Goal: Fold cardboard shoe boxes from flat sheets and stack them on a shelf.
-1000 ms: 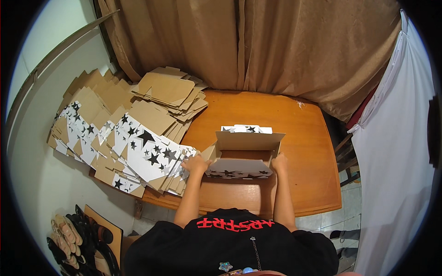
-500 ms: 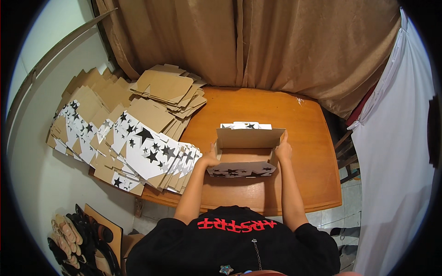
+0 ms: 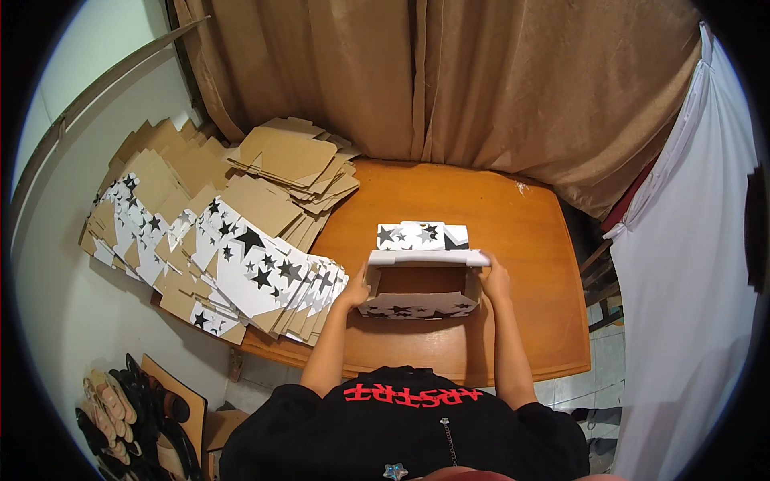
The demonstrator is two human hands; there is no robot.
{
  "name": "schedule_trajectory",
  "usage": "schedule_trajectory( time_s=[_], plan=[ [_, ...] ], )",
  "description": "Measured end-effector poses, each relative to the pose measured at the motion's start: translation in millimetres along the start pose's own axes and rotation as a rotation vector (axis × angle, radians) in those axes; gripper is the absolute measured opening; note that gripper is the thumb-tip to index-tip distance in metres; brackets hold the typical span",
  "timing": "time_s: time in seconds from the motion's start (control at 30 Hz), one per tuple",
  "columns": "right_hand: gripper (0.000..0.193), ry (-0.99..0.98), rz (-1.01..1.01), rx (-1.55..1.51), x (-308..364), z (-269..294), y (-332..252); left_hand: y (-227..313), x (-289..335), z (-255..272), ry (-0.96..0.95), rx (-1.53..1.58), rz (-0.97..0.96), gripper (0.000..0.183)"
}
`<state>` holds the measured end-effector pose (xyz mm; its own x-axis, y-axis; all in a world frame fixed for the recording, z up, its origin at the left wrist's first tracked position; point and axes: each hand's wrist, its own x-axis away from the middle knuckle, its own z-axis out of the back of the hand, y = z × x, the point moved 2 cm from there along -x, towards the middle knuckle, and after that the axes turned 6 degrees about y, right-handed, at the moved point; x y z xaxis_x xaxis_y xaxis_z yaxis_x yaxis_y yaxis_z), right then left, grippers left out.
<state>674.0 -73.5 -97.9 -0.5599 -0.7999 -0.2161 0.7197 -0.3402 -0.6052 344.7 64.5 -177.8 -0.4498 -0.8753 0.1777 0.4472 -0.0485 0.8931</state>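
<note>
A partly folded cardboard box (image 3: pixel 413 311), white with black and grey stars outside and plain brown inside, stands on the table with its middle uncovered. My left hand (image 3: pixel 355 292) grips its left side, the thumb up along the edge. At the opposite side my right hand (image 3: pixel 495 280) holds the right end, its fingertips by the corner of the far panel (image 3: pixel 429 258). That panel shows its white edge and leans toward me. Behind it a star-printed flap (image 3: pixel 413 236) sticks out over the table. Some of my fingers are hidden behind the box sides.
Stacks of flat star-printed cardboard blanks (image 3: pixel 265 264) and plain brown blanks (image 3: pixel 289 152) cover the left of the wooden table (image 3: pixel 521 240). A brown curtain (image 3: pixel 521 88) hangs behind, a white cloth (image 3: pixel 682 240) at the right. Shoes (image 3: pixel 120 409) sit lower left.
The box's far panel has tipped toward me, so its brown inner face is no longer seen and more of the star-printed flap behind shows. Both hands stay on the box sides.
</note>
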Motion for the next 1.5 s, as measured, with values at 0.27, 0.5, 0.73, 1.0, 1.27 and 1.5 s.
schedule_trajectory(
  time_s=[0.27, 0.5, 0.73, 1.0, 1.27, 1.5],
  plan=[
    [0.077, -0.235, 0.124, 0.041, 23, -8, -4, 24, 21, -7, 0.447, 0.054, 0.095, 0.079],
    [0.072, -0.184, 0.054, 0.133, 20, -12, -3, 29, 35, 4, 0.353, -0.176, -0.214, 0.081],
    [0.069, -0.177, 0.011, 0.232, 22, -10, 4, 77, 28, -8, 0.073, -0.616, -0.284, 0.106],
    [0.078, 0.128, -0.036, -0.003, 42, -7, 14, 73, 17, -34, -0.135, -0.608, -0.267, 0.125],
    [0.053, 0.143, -0.470, -0.540, 34, -4, 98, 82, 28, -27, -0.150, -0.289, -0.309, 0.087],
    [0.024, -0.161, -0.392, -0.969, 27, 67, 11, 89, 27, -9, -0.485, -0.330, -0.179, 0.129]
  ],
)
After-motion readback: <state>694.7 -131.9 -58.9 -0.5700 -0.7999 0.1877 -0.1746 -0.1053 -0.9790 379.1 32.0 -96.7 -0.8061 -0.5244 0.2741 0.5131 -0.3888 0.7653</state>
